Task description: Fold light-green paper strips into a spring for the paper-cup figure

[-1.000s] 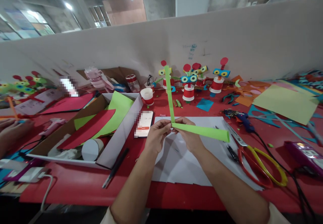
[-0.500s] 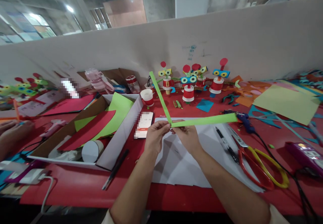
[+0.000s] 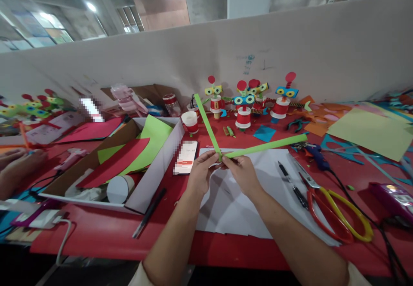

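Observation:
Two light-green paper strips [image 3: 267, 145] meet in a V above the white paper sheets [image 3: 238, 208]. One strip reaches up and to the left, the other out to the right. My left hand [image 3: 201, 172] pinches the corner where they meet, thumb and fingers closed. From the right, my right hand [image 3: 243, 172] closes on the same corner, its thumb against the base of the right-hand strip. The fingers partly cover the small folded part at the joint. A phone [image 3: 185, 158] lies just left of my left hand.
Scissors [image 3: 342, 217] and pens [image 3: 292, 185] lie at right, near a glue gun [image 3: 314, 155] with a cord. On the left is a box [image 3: 158, 165] of coloured paper. Paper-cup robots [image 3: 242, 116] stand behind. Another person's hands [image 3: 19, 165] show at far left.
The upright strip has swung to the left, and the other strip has risen from drooping to slanting up to the right. Both hands stay at the joint; the right thumb now presses beside it.

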A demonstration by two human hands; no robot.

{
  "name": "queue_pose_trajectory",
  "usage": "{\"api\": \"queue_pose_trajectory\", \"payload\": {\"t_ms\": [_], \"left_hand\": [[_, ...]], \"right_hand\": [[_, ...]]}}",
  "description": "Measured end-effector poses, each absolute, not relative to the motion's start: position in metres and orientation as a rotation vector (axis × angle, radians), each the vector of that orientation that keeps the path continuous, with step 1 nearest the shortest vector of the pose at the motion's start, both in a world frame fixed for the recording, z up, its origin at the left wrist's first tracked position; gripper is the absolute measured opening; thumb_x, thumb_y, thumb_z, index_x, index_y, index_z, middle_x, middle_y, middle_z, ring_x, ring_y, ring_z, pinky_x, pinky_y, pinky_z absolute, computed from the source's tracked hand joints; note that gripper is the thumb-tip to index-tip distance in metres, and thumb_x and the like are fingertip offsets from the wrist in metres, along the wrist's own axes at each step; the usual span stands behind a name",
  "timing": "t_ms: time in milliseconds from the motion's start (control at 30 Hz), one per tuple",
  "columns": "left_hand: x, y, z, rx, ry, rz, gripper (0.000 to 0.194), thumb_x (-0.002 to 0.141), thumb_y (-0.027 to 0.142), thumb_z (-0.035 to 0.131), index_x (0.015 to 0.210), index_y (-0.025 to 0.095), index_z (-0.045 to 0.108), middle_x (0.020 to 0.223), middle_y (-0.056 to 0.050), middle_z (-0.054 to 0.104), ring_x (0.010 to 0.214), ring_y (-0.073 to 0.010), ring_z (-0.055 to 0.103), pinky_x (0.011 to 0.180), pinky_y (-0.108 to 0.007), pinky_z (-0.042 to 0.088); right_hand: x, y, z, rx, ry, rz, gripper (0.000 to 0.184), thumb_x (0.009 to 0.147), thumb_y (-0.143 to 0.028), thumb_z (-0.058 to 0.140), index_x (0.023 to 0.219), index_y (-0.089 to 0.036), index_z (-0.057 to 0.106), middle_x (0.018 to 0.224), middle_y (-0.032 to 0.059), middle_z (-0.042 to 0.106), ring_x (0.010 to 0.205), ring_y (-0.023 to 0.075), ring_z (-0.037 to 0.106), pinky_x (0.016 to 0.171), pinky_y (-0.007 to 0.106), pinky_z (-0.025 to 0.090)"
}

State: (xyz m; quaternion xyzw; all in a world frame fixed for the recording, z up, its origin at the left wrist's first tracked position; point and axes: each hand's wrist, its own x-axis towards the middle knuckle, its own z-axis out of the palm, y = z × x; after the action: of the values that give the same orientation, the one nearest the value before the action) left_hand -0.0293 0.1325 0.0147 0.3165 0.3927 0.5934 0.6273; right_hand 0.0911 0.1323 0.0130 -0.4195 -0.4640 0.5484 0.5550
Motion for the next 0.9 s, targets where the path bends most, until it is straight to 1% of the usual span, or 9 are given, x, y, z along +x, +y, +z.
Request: {"api": "queue_pose_trajectory", "payload": {"t_ms": [133, 233, 367, 467, 600, 700, 800, 900], "left_hand": [[-0.028, 0.134, 0.016, 0.695, 0.941, 1.42, 0.026, 0.053, 0.029, 0.085, 0.07, 0.014, 0.073, 0.066, -0.001, 0.068, 0.06, -0.0106, 0.059, 0.063, -0.025, 0.048], [-0.026, 0.134, 0.017, 0.635, 0.958, 1.465, 0.027, 0.049, 0.027, 0.087, 0.068, 0.015, 0.073, 0.065, -0.001, 0.068, 0.06, -0.0097, 0.058, 0.063, -0.025, 0.048], [-0.026, 0.135, 0.017, 0.593, 0.972, 1.471, 0.027, 0.048, 0.026, 0.087, 0.067, 0.014, 0.071, 0.065, 0.0, 0.067, 0.059, -0.008, 0.058, 0.063, -0.023, 0.048], [-0.025, 0.135, 0.016, 0.578, 0.969, 1.466, 0.027, 0.05, 0.025, 0.087, 0.068, 0.014, 0.071, 0.065, 0.001, 0.065, 0.057, -0.0064, 0.056, 0.062, -0.021, 0.047], [-0.024, 0.135, 0.015, 0.569, 0.951, 1.463, 0.029, 0.049, 0.025, 0.087, 0.069, 0.015, 0.07, 0.065, 0.002, 0.064, 0.056, -0.0053, 0.053, 0.059, -0.02, 0.045], [-0.025, 0.134, 0.015, 0.587, 0.951, 1.437, 0.031, 0.047, 0.029, 0.089, 0.068, 0.016, 0.07, 0.065, 0.003, 0.063, 0.057, -0.0055, 0.054, 0.058, -0.019, 0.044], [-0.028, 0.133, 0.017, 0.681, 0.964, 1.369, 0.029, 0.053, 0.034, 0.087, 0.069, 0.016, 0.071, 0.067, 0.0, 0.065, 0.062, -0.0091, 0.058, 0.062, -0.022, 0.045], [-0.031, 0.131, 0.019, 0.787, 0.981, 1.292, 0.028, 0.054, 0.033, 0.086, 0.071, 0.015, 0.073, 0.072, -0.004, 0.068, 0.067, -0.0123, 0.06, 0.068, -0.026, 0.046]], "right_hand": [[0.09, 0.132, 0.015, -0.976, -0.963, 1.377, 0.02, 0.064, -0.034, 0.077, 0.074, -0.017, 0.072, 0.067, 0.0012, 0.071, 0.061, 0.0167, 0.066, 0.065, 0.033, 0.056], [0.089, 0.132, 0.017, -0.933, -0.866, 1.434, 0.022, 0.061, -0.034, 0.08, 0.071, -0.017, 0.07, 0.064, 0.0004, 0.07, 0.061, 0.0166, 0.066, 0.067, 0.035, 0.057], [0.089, 0.132, 0.019, -0.919, -0.805, 1.477, 0.025, 0.057, -0.037, 0.083, 0.065, -0.016, 0.07, 0.061, 0.0007, 0.069, 0.06, 0.0156, 0.065, 0.07, 0.035, 0.057], [0.09, 0.132, 0.018, -0.916, -0.8, 1.485, 0.027, 0.055, -0.038, 0.084, 0.064, -0.016, 0.07, 0.06, 0.0004, 0.069, 0.06, 0.0152, 0.065, 0.071, 0.035, 0.057], [0.09, 0.134, 0.014, -0.925, -0.82, 1.452, 0.027, 0.057, -0.039, 0.084, 0.064, -0.017, 0.07, 0.059, 0.0001, 0.068, 0.06, 0.0154, 0.066, 0.074, 0.036, 0.057], [0.091, 0.136, 0.011, -0.954, -0.867, 1.398, 0.026, 0.06, -0.039, 0.082, 0.063, -0.017, 0.068, 0.058, -0.0003, 0.068, 0.058, 0.0155, 0.066, 0.072, 0.035, 0.057], [0.092, 0.137, 0.009, -0.983, -0.925, 1.349, 0.023, 0.065, -0.038, 0.079, 0.065, -0.017, 0.068, 0.06, -0.0008, 0.068, 0.059, 0.0158, 0.066, 0.071, 0.034, 0.057], [0.092, 0.136, 0.008, -0.992, -0.966, 1.33, 0.02, 0.068, -0.036, 0.076, 0.066, -0.018, 0.069, 0.062, -0.0005, 0.068, 0.063, 0.017, 0.067, 0.071, 0.034, 0.056]]}}
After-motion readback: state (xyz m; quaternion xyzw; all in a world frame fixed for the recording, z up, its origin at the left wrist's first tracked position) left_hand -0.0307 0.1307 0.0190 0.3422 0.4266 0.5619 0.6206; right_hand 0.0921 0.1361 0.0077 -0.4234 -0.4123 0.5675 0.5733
